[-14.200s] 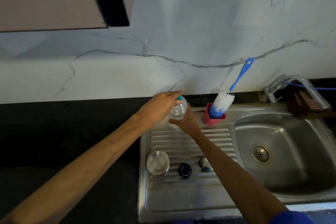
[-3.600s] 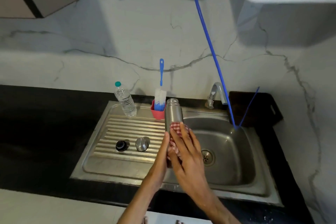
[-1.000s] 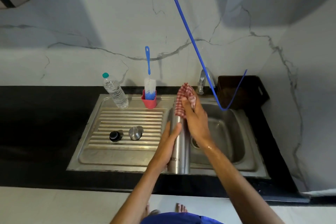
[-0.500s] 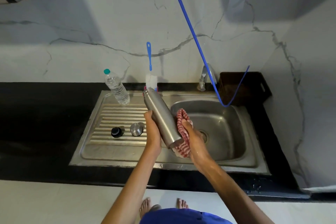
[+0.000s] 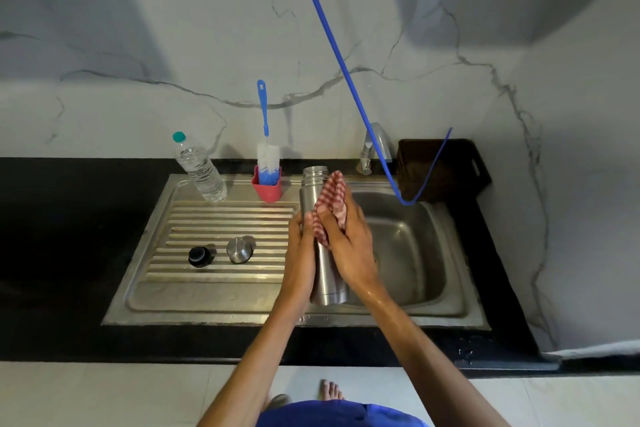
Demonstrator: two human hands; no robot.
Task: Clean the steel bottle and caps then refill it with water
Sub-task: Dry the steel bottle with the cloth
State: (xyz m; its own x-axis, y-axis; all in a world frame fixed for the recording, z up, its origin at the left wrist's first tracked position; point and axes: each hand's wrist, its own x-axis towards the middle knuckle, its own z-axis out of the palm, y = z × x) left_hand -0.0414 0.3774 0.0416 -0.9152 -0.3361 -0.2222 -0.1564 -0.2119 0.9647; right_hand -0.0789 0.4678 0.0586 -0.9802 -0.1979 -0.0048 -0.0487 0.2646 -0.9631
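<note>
I hold the open steel bottle [image 5: 323, 283] upright above the divide between drainboard and sink basin. My left hand [image 5: 300, 253] grips its left side. My right hand [image 5: 349, 246] holds a red checked cloth [image 5: 330, 203] pressed against the bottle's upper body. The bottle's mouth [image 5: 314, 171] is uncovered. A black inner cap [image 5: 198, 256] and a steel outer cap [image 5: 239, 249] lie side by side on the ribbed drainboard [image 5: 221, 222], left of my hands.
A clear plastic water bottle [image 5: 200, 168] stands at the drainboard's back left. A blue bottle brush [image 5: 266, 149] sits in a pink holder [image 5: 267, 187]. The tap [image 5: 373, 146], a blue hose [image 5: 346, 80] and a dark basket [image 5: 436, 167] are behind the sink basin [image 5: 408, 253].
The bottle went from tilted with the cloth at its base to upright, and my right hand moved the cloth up to its upper body.
</note>
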